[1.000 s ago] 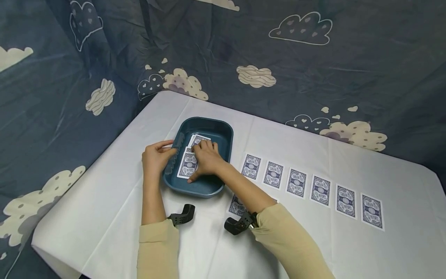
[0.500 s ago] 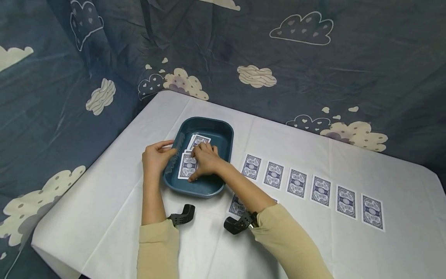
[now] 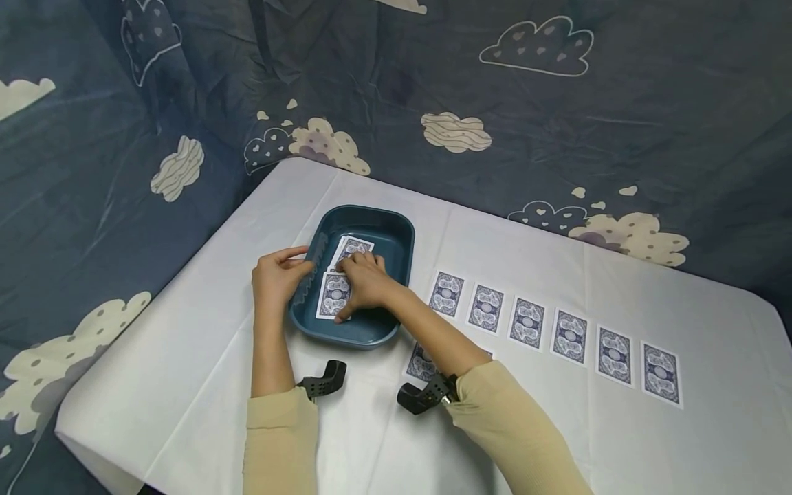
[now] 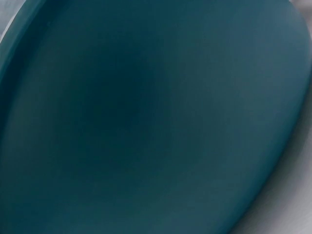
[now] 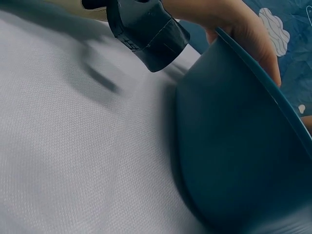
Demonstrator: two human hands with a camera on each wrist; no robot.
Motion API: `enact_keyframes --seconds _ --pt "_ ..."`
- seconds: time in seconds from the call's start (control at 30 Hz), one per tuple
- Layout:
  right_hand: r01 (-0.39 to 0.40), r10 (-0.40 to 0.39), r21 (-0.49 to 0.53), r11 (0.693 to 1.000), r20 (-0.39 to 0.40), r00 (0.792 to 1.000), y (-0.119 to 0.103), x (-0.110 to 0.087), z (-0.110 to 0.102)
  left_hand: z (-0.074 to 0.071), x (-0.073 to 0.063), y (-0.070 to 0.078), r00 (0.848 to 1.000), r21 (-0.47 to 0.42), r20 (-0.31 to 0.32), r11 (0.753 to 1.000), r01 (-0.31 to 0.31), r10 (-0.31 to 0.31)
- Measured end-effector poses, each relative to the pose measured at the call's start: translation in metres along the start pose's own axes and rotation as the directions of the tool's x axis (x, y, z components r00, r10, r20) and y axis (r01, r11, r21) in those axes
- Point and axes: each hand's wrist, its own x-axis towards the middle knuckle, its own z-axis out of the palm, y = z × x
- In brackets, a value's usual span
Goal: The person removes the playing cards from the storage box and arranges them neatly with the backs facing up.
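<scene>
A dark teal tray (image 3: 405, 275) stands on the white tablecloth, with overlapping face-down playing cards inside. My left hand (image 3: 275, 278) holds the tray's left rim between thumb and fingers; the right wrist view also shows my left hand (image 5: 243, 34) at the rim. Inside the tray, my right hand (image 3: 366, 283) spans the nearer playing card (image 3: 333, 295), fingers at its far edge and thumb at its near edge. The hand covers the card's right side. Just beyond lies another card pile (image 3: 357, 246), partly under my fingers. Only the tray's plain wall (image 4: 161, 122) fills the left wrist view.
Several face-down cards form a slanting row to the right, from a card (image 3: 446, 294) beside the tray to the rightmost card (image 3: 661, 373). Another card (image 3: 421, 364) lies partly beneath my right forearm. A dark cloud-patterned curtain (image 3: 383, 89) hangs behind the table.
Within the tray, the nearer card has shifted slightly toward me and to the right, covering more of the card beneath. My right fingers have drawn slightly nearer. My left hand stays put.
</scene>
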Motion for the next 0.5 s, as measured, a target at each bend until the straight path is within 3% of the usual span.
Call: enact_keyframes --seconds 0.5 --pt "0.136 -0.139 -0.028 0.990 -0.116 0.983 0.0026 -0.0038 0.0037 0.0038 -0.0012 0.0008 0.999 -0.002 -0.033 0.999 -0.037 0.037"
